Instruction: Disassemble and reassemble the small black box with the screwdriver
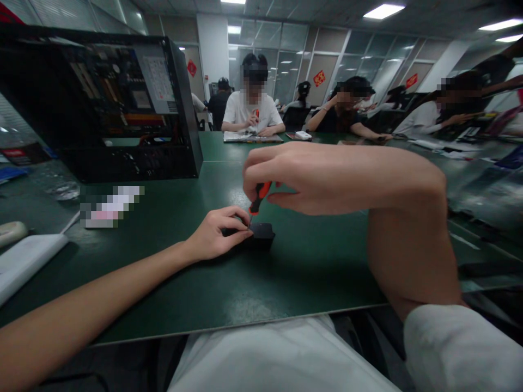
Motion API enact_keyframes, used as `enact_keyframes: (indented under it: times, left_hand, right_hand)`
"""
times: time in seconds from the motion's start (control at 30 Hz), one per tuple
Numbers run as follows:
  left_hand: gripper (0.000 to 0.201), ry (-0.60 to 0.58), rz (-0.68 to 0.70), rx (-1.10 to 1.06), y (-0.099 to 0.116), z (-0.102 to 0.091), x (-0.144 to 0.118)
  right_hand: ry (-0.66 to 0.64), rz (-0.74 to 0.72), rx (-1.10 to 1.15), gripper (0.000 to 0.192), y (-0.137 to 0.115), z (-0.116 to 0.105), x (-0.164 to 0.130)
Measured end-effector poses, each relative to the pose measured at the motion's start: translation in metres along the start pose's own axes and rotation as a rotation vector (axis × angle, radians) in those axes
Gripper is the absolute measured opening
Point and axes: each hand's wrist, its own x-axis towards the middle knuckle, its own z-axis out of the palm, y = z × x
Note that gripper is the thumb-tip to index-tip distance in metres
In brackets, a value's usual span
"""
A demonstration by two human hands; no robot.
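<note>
A small black box (261,235) lies on the green table mat (286,272) in front of me. My left hand (216,234) grips its left side and holds it down. Above it, my right hand (327,177) pinches an orange and black screwdriver (258,198) held upright, tip down on the top of the box near my left fingertips. My right forearm rises from the table's near edge.
An open black computer case (122,103) stands at the back left. A white flat object (24,261) lies at the left edge, a plastic bottle (53,182) behind it. Several people sit working at the far side of the table.
</note>
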Motion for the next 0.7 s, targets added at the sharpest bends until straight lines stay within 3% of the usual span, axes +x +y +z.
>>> enact_keyframes:
  times: [0.07,0.13,0.23,0.37,0.43,0.6,0.7]
  left_hand:
    - [0.017,-0.003,0.001,-0.017,-0.0002,-0.0003,0.0003]
    - [0.016,-0.008,0.005,-0.027,-0.0006,-0.0004,0.0005]
    - [0.015,-0.008,0.015,-0.025,-0.0012,-0.0006,0.0003]
    - [0.013,-0.021,0.02,-0.028,-0.0016,-0.0015,-0.0002]
    - [0.014,-0.025,0.011,-0.032,-0.0016,-0.0018,-0.0001]
    - [0.015,-0.03,0.021,-0.036,-0.0022,-0.0017,0.0006]
    - [0.012,-0.055,0.037,-0.026,-0.0025,-0.0008,0.0009]
  right_hand:
    - [0.063,-0.006,0.011,0.024,0.0006,0.0027,-0.0013]
    - [0.122,0.084,-0.022,0.027,0.0015,0.0052,-0.0026]
    - [0.064,0.17,-0.046,0.026,0.003,0.0053,-0.0032]
    - [-0.027,0.008,0.03,0.013,0.0037,0.0027,-0.0009]
    - [-0.007,-0.031,0.045,0.019,0.0034,0.0036,0.0008]
    - [0.021,0.162,-0.022,0.029,0.0046,0.0071,0.0026]
    - [-0.018,0.125,-0.028,0.025,0.0068,0.0062,0.004]
